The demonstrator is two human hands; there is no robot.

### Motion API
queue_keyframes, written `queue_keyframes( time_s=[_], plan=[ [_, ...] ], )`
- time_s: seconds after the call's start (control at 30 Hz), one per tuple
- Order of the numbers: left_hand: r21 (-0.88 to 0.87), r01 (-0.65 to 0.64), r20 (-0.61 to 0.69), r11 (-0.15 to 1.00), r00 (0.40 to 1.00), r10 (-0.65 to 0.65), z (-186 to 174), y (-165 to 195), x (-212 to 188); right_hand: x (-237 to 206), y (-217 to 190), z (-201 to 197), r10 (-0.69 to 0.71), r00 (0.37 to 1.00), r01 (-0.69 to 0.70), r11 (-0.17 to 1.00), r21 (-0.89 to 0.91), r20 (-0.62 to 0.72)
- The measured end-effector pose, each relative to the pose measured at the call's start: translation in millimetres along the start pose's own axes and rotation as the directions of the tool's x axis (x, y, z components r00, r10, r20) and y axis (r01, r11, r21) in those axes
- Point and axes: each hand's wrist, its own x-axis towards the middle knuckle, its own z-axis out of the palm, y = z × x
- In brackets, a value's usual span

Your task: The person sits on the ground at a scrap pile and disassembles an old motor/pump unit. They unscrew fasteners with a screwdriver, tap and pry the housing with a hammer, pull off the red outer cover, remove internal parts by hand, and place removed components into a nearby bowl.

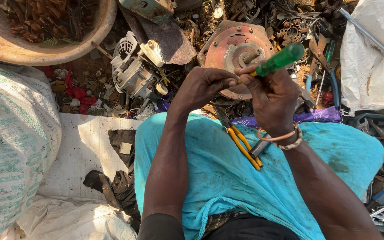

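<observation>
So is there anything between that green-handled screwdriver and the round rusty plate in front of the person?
Nothing visible blocks it. The right hand holds the green-handled screwdriver over the round rusty plate, and the left hand meets it at the tip. Only the person's own fingers cover that spot. The yellow-handled pliers lie in the lap, out of the way.

Both arms are bare to short dark sleeves (156, 226). The right wrist wears a thin copper bangle (275, 138) and a pale beaded bracelet (291, 144). A stained turquoise cloth (227, 178) covers the lap.
</observation>
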Motion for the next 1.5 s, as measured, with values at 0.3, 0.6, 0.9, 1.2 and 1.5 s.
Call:
queue_keyframes(
  time_s=[0.3,0.6,0.9,1.2,1.5],
  plan=[
    [0.125,-0.080,0.111,0.989,0.992,0.066,32.7,3.4,3.5,-33.6,10.1,-26.8,0.116,0.991,-0.113,0.992,0.050,-0.060],
    [0.148,-0.084,0.089,0.985,0.993,0.071,31.4,6.3,2.4,-42.2,19.4,-26.2,0.067,0.995,-0.061,0.994,0.086,-0.074],
    [0.161,-0.074,0.113,0.984,0.992,0.056,32.3,0.7,5.7,-37.1,14.2,-25.7,-0.001,0.998,0.006,0.996,0.092,-0.063],
    [0.335,0.048,0.113,0.941,0.990,-0.090,33.3,-8.6,1.6,-34.5,6.3,-30.5,-0.059,0.998,0.038,0.896,-0.442,-0.035],
    [0.641,-0.078,0.018,0.764,0.996,0.087,56.7,-19.5,3.3,-24.8,7.2,-28.1,0.060,0.998,-0.059,0.998,0.006,-0.037]
  ],
)
